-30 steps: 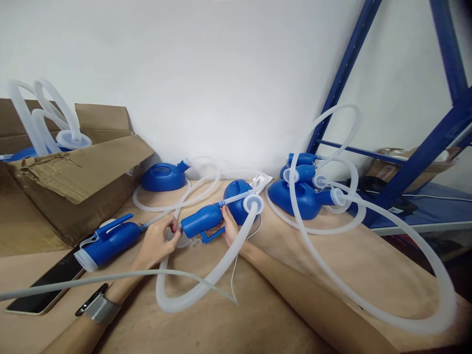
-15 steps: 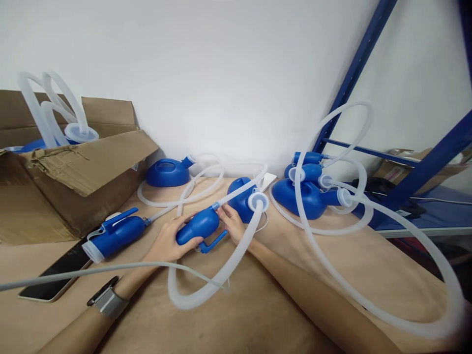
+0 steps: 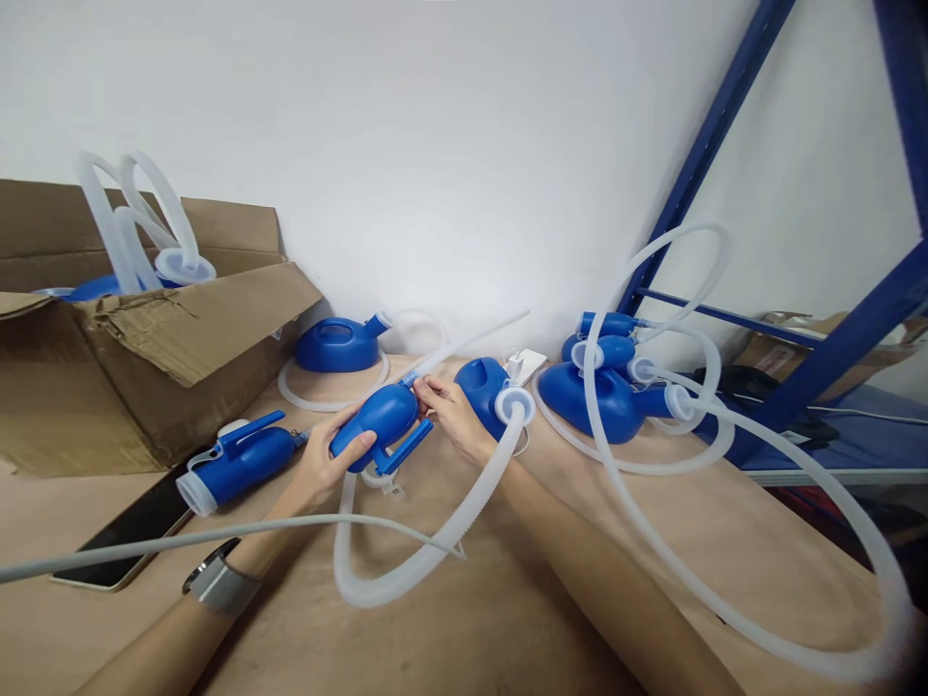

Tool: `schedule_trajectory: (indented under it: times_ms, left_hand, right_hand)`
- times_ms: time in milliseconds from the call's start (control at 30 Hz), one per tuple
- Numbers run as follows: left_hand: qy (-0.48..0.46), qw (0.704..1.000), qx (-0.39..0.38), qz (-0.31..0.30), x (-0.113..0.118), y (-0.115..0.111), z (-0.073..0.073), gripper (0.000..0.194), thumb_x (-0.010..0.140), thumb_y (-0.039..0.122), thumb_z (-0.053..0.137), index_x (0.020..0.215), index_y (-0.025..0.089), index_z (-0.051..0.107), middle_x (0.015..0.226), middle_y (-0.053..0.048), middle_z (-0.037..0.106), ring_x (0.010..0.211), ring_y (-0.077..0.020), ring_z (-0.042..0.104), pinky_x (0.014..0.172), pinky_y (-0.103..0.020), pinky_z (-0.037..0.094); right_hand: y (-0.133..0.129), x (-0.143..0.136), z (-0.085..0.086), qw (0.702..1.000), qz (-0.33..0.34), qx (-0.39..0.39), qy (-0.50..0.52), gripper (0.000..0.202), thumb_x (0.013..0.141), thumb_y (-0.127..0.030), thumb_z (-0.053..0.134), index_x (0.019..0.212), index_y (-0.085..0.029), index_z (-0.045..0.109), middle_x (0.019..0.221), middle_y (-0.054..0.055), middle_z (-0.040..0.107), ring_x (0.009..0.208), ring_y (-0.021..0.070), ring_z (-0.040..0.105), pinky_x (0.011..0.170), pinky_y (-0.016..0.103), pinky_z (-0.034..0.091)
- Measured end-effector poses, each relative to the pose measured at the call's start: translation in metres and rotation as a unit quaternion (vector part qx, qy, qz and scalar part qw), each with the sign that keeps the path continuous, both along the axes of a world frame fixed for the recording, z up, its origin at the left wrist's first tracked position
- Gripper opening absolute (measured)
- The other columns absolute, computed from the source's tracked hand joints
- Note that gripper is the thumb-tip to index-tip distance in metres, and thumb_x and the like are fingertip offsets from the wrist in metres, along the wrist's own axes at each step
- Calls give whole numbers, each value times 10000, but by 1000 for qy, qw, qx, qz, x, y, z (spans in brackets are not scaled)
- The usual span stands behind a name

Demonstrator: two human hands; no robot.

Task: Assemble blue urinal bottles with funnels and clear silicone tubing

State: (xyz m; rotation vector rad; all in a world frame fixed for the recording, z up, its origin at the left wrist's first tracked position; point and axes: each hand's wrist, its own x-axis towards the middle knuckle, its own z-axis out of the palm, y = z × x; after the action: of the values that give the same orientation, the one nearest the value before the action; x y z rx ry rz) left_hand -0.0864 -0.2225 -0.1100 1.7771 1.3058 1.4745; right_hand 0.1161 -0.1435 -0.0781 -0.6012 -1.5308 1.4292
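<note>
My left hand (image 3: 319, 462) is wrapped around a blue plastic urinal receiver (image 3: 381, 420) with a side handle, tilted with its narrow neck up to the right. My right hand (image 3: 456, 416) pinches at the clear hose connector (image 3: 409, 379) on that neck, fingertips touching it. A translucent hose (image 3: 471, 338) runs up and right from the connector. Just behind my right hand stands a blue urinal bottle (image 3: 475, 379), a thick corrugated hose (image 3: 464, 512) curving from its white cap. Another blue receiver (image 3: 250, 462) with a white cap lies to the left.
An open cardboard box (image 3: 145, 387) at left holds more blue bottles and hoses. Beside it are a phone (image 3: 120, 541) and a blue bottle (image 3: 337, 346). Stacked bottles (image 3: 591, 401) with looping hoses occupy the right, near a blue metal shelf (image 3: 714, 126). A grey cable (image 3: 239, 527) crosses the foreground.
The view has shifted slightly. Both hands have raised the receiver a little and tipped its neck further up. My right fingers have closed at the hose connector, and the hose now points up and right.
</note>
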Motion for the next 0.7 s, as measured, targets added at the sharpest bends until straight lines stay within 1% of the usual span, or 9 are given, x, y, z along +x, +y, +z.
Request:
schedule_trajectory:
  times_ms: [100, 200, 267, 367, 433, 533, 600, 667, 700]
  left_hand:
    - [84, 993, 38, 67, -1, -1, 2, 696, 848, 610, 672, 1343, 120, 655, 1338, -166, 711, 1228, -408, 662, 1052, -499, 525]
    - [185, 969, 104, 128, -3, -3, 1, 643, 877, 556, 662, 1389, 169, 618, 1318, -144, 724, 1195, -379, 687, 1018, -471, 551]
    - [244, 947, 149, 148, -6, -4, -1, 624, 901, 499, 656, 1434, 186, 574, 1304, -142, 724, 1167, -356, 703, 985, -439, 569]
    - [298, 926, 178, 152, -10, -4, -5, 641, 921, 456, 650, 1487, 187, 515, 1288, -152, 720, 1126, -345, 719, 931, -415, 587]
    - [303, 924, 176, 151, -11, -3, -8, 641, 920, 474, 652, 1474, 178, 524, 1286, -158, 723, 1116, -351, 724, 918, -417, 591]
    - [280, 934, 159, 154, -9, -2, -12, 624, 907, 525, 653, 1418, 176, 571, 1292, -151, 732, 1105, -359, 732, 925, -431, 592]
    - [265, 942, 144, 150, -5, -2, -12, 618, 897, 551, 652, 1386, 177, 596, 1277, -144, 743, 1094, -360, 737, 927, -440, 592]
    - [251, 949, 133, 140, 0, -4, -11, 613, 890, 563, 651, 1365, 177, 611, 1261, -143, 751, 1097, -360, 737, 942, -454, 587]
    - [242, 952, 129, 135, 2, -5, -10, 613, 885, 568, 654, 1358, 180, 617, 1258, -142, 753, 1101, -361, 736, 951, -461, 583]
  right_hand:
    - [0, -11, 7, 1000, -11, 7, 16, 429, 851, -585, 692, 709, -189, 608, 571, -63, 486, 504, 81, 457, 485, 207, 347]
    - [2, -17, 11, 1000, -18, -3, 18, 431, 853, -555, 699, 654, -189, 590, 525, -65, 467, 480, 81, 431, 475, 211, 328]
    - [4, -17, 12, 999, -7, -26, 18, 437, 840, -534, 724, 621, -187, 573, 521, -63, 471, 492, 81, 440, 493, 206, 357]
    - [9, -13, 10, 997, 10, -77, 5, 371, 830, -478, 757, 667, -179, 612, 597, -42, 559, 557, 89, 518, 553, 199, 430]
    - [12, -10, 6, 995, 5, -101, -2, 296, 838, -434, 760, 738, -177, 651, 680, -20, 627, 616, 104, 577, 581, 205, 459]
    - [13, -9, 4, 994, -16, -110, 3, 197, 846, -361, 766, 844, -190, 669, 784, -3, 682, 725, 130, 644, 627, 212, 485]
    - [13, -11, 8, 986, -20, -152, 68, 189, 868, -361, 751, 912, -208, 649, 845, -1, 704, 794, 145, 671, 690, 234, 516]
    - [13, -16, 18, 957, -10, -233, 170, 229, 910, -430, 702, 937, -223, 609, 826, -2, 699, 779, 162, 677, 718, 282, 543]
    - [13, -20, 23, 938, -10, -269, 220, 264, 930, -476, 668, 908, -227, 583, 751, -15, 666, 716, 160, 659, 699, 296, 547]
